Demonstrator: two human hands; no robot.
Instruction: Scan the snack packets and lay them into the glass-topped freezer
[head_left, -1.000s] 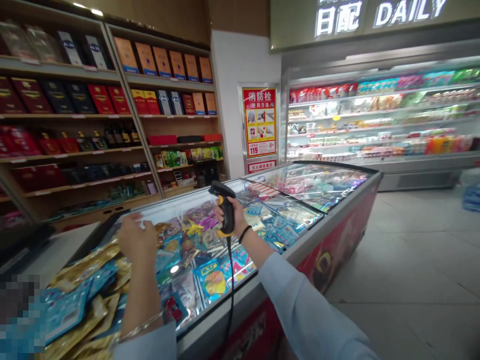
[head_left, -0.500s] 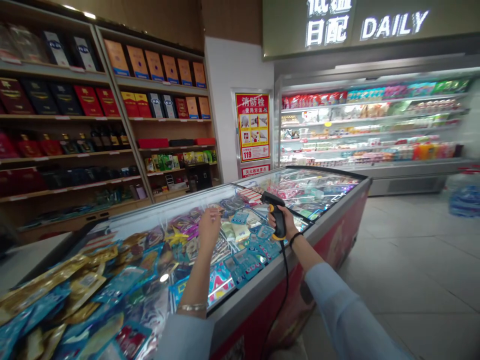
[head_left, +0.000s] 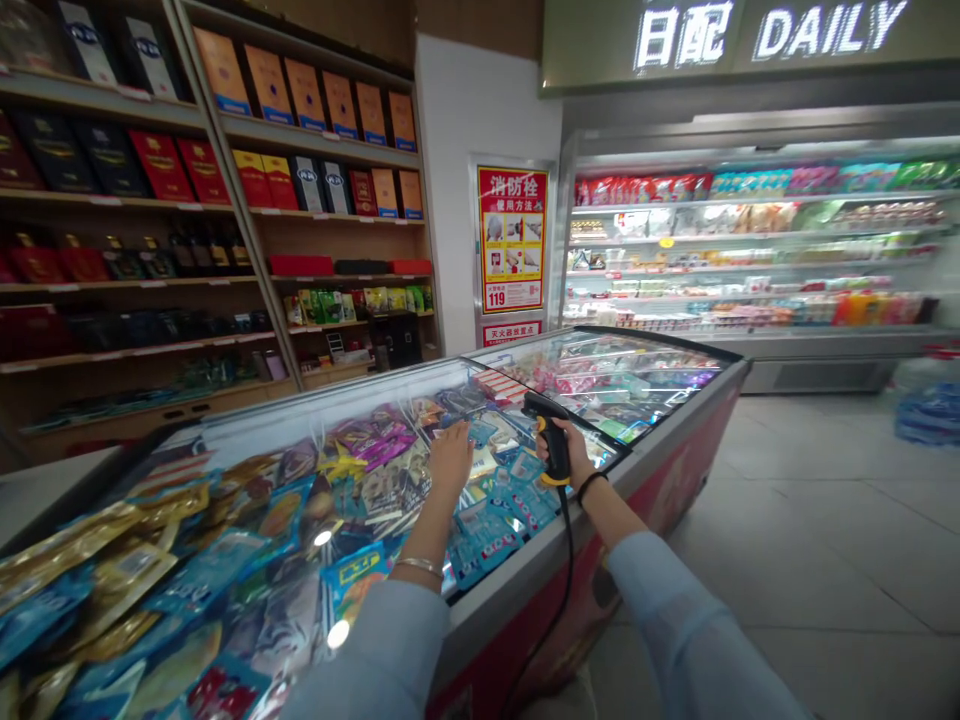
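Scanner [head_left: 556, 450] stands nearly upright in the right hand's grip [head_left: 573, 456], clasped below its head.

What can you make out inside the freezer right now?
In the freezer, purple packs, yellow packs and blue packs show. The left hand and scanner cover parts; whatever lies beneath the top layer cannot be seen.

hands [head_left: 451, 460] farther right, scanner [head_left: 556, 452] too
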